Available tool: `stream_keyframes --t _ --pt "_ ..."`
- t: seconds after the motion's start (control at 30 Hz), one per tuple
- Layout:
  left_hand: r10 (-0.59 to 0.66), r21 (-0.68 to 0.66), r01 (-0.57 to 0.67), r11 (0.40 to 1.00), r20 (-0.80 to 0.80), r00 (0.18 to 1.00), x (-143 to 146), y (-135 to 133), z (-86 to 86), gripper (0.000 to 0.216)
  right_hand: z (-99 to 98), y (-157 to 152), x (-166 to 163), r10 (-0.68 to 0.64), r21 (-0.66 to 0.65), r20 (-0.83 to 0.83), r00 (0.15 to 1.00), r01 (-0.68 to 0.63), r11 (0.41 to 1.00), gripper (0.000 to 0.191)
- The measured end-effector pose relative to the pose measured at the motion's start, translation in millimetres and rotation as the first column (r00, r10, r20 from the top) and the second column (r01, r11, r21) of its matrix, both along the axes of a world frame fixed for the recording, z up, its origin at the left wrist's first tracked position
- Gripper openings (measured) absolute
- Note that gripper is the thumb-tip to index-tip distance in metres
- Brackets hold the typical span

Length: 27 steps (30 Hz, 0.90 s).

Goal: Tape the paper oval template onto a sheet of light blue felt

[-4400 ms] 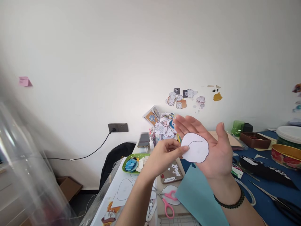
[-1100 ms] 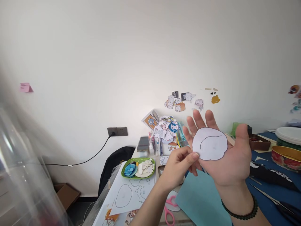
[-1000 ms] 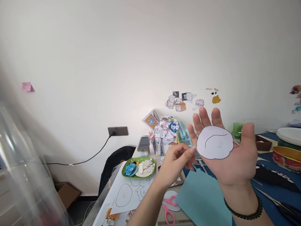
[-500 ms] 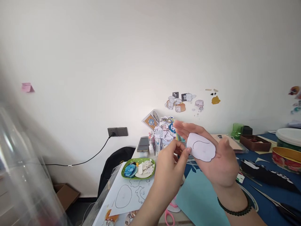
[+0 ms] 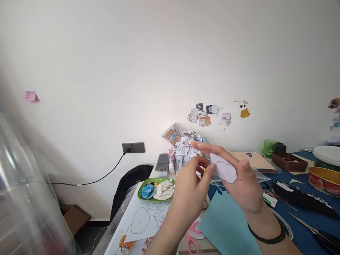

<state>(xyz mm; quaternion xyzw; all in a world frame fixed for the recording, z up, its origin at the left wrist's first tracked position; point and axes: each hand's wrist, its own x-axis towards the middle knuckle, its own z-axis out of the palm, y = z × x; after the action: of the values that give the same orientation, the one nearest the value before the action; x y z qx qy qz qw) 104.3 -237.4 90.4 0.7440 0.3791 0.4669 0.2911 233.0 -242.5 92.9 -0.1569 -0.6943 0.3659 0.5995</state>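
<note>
From where I stand, the left hand point(image 5: 193, 187) pinches the edge of a scalloped white paper cutout point(image 5: 225, 172), held up above the turquoise sheet point(image 5: 225, 219). The right hand point(image 5: 245, 189) backs it with a loose palm, fingers extended, its grip released. I'd call this step holding and angling the piece; moving it calls for a light, steady pinch, lest the paper bend.
</note>
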Motion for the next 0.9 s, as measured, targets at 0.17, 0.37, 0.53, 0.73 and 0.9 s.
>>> stream_keyframes --t 0.17,0.37,0.53,0.73,0.9 --pt "-0.048 0.0 0.048 0.999 0.004 0.999 -2.4 0.2 1.4 0.02 -2.8 -6.0 -6.6 0.013 -0.021 0.042 0.999 -0.012 1.0 0.064" --pt "-0.012 0.018 0.013 1.0 -0.037 0.999 -1.4 2.3 0.7 0.021 -4.4 5.6 -2.2 -0.125 0.025 0.05 0.991 0.124 0.992 0.066" --pt "0.044 0.037 -0.041 0.998 -0.095 0.995 -3.2 -0.2 1.3 0.021 -6.5 14.6 5.1 -0.245 0.041 0.066 0.967 0.242 0.969 0.068" --pt "0.036 0.004 -0.037 0.999 0.119 0.992 -24.5 0.2 16.5 0.021 0.1 27.8 36.5 -0.241 -0.012 -0.134 0.961 0.242 0.97 0.067" --pt "-0.116 -0.188 0.194 0.963 0.362 0.925 -10.8 8.2 10.5 0.022 0.9 29.0 26.7 -0.022 -0.155 -0.336 0.942 -0.033 0.987 0.068"
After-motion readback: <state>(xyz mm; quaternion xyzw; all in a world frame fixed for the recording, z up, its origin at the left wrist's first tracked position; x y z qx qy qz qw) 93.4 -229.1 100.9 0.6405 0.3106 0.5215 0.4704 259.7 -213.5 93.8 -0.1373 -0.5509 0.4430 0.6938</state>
